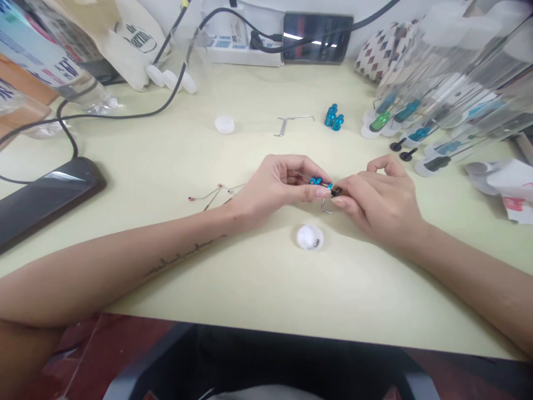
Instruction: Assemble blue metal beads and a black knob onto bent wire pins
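Observation:
My left hand [277, 186] is closed, thumb against fingers, around a small blue metal fitting [315, 181] with a thin metal rod. My right hand [385, 205] pinches a small black piece [336, 192] at the right end of that fitting, and the fingertips of both hands nearly meet there. Just below the fingers shows a bent thin metal key [326, 207], partly hidden. Nearer to me lies a round white cap [307, 237] with tiny dark bits in it. Thin metal rods with red tips [204, 195] lie beside my left wrist, partly covered by it.
Behind my hands are L-shaped hex keys [284, 126], blue metal fittings [331, 115] and a white cap [225, 125]. Clear tubes [441, 111] holding rods and coloured fittings lie at right, near black pieces [407, 155]. A phone [318, 38], black cable [175, 91] and dark device [50, 194] border the area.

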The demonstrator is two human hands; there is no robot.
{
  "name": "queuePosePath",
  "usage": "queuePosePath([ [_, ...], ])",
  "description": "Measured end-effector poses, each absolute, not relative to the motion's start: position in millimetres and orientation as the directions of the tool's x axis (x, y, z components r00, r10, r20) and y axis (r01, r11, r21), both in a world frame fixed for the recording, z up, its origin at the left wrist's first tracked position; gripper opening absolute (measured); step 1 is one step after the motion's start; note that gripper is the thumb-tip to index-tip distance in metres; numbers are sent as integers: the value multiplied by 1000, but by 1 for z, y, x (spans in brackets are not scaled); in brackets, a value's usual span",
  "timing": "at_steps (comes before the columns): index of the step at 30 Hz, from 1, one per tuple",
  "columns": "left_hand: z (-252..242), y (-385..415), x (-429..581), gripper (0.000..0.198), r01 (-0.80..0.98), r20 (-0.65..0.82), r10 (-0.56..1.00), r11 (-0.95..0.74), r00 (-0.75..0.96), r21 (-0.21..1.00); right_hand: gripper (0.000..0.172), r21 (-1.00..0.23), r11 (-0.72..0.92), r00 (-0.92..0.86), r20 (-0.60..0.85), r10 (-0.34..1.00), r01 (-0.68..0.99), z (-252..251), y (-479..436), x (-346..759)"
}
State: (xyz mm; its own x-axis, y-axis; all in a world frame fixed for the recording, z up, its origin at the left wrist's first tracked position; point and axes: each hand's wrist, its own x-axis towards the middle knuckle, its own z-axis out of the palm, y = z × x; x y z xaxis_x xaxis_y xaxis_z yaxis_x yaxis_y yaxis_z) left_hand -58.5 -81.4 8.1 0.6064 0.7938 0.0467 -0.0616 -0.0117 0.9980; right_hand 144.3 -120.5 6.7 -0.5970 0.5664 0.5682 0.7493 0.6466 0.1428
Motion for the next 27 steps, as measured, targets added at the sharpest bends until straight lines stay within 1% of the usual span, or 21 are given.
queuePosePath([
  [5,6,-81,-58,23,-80,45,794,4,606,997,25,74,684,-568,626,535,726,4,-122,145],
  [8,6,-81,-57,23,-81,49,797,0,601,997,16,94,684,-577,627,524,723,4,-122,143],
  [9,6,-81,-57,23,-81,52,799,-4,600,997,17,111,678,-583,621,523,727,5,-122,142],
  [11,7,-81,-58,22,-77,58,799,-15,599,997,24,138,663,-593,604,532,736,6,-122,142],
  [14,8,-81,-58,22,-61,58,795,-26,604,998,33,139,667,-599,597,533,732,7,-121,143],
  [16,8,-81,-58,22,-56,52,792,-23,608,998,32,129,684,-606,599,524,718,7,-120,144],
  [20,7,-81,-58,23,-65,43,797,-5,603,998,22,89,701,-591,618,519,708,5,-121,145],
  [24,7,-82,-58,22,-69,52,794,-13,606,998,15,109,701,-596,627,502,705,5,-121,143],
  [25,8,-82,-58,22,-67,57,791,-20,609,998,16,119,700,-601,624,499,704,5,-121,143],
  [27,8,-81,-58,21,-63,64,787,-32,614,998,22,133,695,-610,612,503,707,7,-120,143],
])
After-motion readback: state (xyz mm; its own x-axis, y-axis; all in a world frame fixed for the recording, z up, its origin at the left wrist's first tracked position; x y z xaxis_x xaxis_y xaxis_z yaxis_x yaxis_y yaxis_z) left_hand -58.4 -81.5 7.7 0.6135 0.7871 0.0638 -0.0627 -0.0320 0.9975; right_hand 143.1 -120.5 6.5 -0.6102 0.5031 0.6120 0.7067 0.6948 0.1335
